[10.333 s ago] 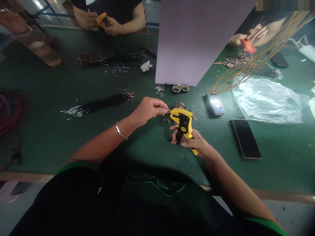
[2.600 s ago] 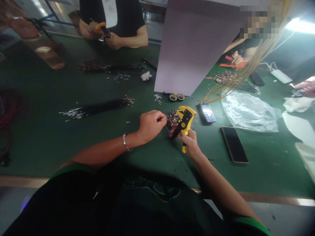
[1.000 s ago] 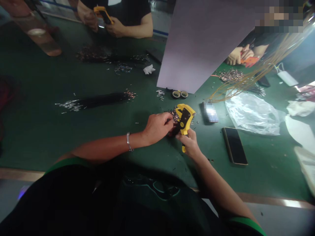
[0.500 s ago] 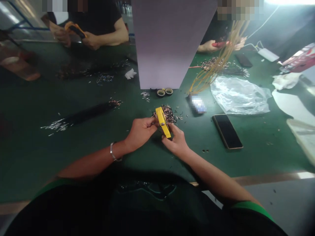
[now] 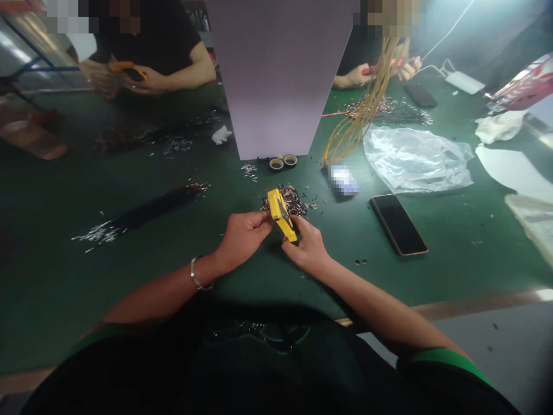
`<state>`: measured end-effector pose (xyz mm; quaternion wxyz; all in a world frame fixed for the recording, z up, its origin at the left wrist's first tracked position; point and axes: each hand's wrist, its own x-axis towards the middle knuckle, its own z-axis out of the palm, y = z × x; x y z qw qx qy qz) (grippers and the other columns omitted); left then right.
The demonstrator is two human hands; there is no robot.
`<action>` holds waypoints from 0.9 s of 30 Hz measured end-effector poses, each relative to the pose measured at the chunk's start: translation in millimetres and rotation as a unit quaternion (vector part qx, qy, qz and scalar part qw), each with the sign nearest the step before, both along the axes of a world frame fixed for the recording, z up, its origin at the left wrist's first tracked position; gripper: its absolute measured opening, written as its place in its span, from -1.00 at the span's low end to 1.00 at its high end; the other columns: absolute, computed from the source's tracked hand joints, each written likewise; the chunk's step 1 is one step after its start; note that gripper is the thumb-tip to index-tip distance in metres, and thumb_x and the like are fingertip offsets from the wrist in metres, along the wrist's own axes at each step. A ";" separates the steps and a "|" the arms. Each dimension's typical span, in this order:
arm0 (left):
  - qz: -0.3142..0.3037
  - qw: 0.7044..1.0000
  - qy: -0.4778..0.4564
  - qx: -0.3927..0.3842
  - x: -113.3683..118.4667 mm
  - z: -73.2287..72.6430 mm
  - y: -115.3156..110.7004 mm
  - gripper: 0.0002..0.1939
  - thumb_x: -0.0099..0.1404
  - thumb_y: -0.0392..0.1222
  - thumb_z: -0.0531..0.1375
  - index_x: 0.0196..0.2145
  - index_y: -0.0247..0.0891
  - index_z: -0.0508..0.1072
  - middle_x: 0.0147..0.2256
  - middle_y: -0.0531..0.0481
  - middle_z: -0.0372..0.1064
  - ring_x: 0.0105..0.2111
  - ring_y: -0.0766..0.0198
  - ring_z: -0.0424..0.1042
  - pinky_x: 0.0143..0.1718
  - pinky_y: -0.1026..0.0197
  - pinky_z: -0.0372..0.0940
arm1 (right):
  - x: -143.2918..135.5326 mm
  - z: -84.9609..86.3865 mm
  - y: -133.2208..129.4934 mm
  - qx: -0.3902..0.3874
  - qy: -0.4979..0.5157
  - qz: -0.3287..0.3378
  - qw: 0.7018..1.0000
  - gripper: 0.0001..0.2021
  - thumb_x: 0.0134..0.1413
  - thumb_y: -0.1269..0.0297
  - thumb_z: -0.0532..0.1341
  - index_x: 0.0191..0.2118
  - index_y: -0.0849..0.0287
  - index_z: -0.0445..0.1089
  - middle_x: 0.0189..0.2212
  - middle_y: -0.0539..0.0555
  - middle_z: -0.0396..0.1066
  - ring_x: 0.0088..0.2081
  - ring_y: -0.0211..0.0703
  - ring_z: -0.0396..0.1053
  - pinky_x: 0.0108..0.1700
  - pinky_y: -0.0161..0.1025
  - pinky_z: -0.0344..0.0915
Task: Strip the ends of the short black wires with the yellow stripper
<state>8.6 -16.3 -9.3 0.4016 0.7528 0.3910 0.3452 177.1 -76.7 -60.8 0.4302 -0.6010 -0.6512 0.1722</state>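
Note:
My right hand (image 5: 307, 245) is closed round the handles of a yellow hand tool (image 5: 280, 213), which tilts up to the left. At the tool's left side, my left hand (image 5: 242, 237) is pinched; what lies between its fingertips is too small to make out. Just beyond the tool lies a pile of short dark and coppery pieces (image 5: 294, 199). Off to the left a bundle of thin black wires (image 5: 147, 212) rests on the green table (image 5: 242, 294), with pale ends at its near left end.
Two tape rolls (image 5: 283, 163) sit by a tall pale panel (image 5: 276, 75). A phone (image 5: 400, 225), a clear plastic bag (image 5: 417, 158) and yellow wires (image 5: 358, 127) lie to the right. Two people work across the table, one with an orange tool (image 5: 128, 70).
The view has shifted slightly. The yellow tool has turned a little, showing more of its side and jaws. Both hands stay close together at it.

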 end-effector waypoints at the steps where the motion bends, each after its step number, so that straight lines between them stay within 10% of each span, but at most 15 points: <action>1: -0.003 1.000 0.001 0.001 0.1 0.2 -0.1 -0.80 0.28 -0.28 0.20 -0.26 -0.19 0.65 -0.41 0.13 0.59 -0.43 0.36 0.49 -0.35 0.32 0.38 | 0.0 0.2 0.0 -0.004 -0.001 -0.003 1.000 -0.63 -0.11 0.29 0.14 -0.10 0.17 0.35 -0.29 0.15 0.52 -0.32 -0.01 0.45 -0.22 -0.09 0.39; 27: 0.005 0.999 0.015 -0.051 0.1 0.8 -0.1 -0.81 0.27 -0.20 0.20 -0.43 -0.25 0.61 -0.47 0.10 0.53 -0.45 0.34 0.43 -0.36 0.29 0.34 | 0.3 -6.9 6.6 -0.020 -0.032 -0.013 0.999 -0.85 -0.12 0.27 0.10 -0.45 0.05 0.04 -0.62 -0.06 0.19 -0.59 -0.22 0.12 -0.47 -0.25 0.07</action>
